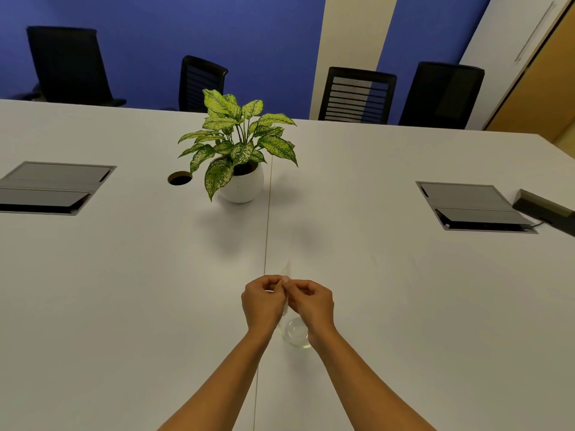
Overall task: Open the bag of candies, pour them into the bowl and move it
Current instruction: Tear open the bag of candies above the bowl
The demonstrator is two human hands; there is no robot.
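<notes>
Both forearms are reaching in from the bottom edge, bare, converging over the seam of the white table [124,306]; the left hand [263,301] and the right hand [312,303] are meeting knuckle to knuckle just above that seam, each with its fingers curled in and its thumb and forefinger pinching the thin clear bag [287,272] between them; the bag is showing only as a pale, nearly transparent sliver, its tip sticking up past the fingertips and a strip of it hanging down between the two palms; its contents are too faint to make out.

Just under the wrists, a small clear glass bowl [295,334] is sitting on the table, partly covered by the right wrist; whether the lower end of the bag is touching the bowl cannot be told.

Farther back, near the middle of the table, a potted plant [238,147] with speckled green leaves is standing in a round white pot, and a round cable hole [179,178] is lying just beside it on the left; two grey hatch covers are lying sunk into the tabletop, one at the left [53,188] and one at the right [473,206], well apart from the hands; a dark box [547,209] is resting by the right hatch; four black chairs [357,96] are lining the far side, against a blue wall.
</notes>
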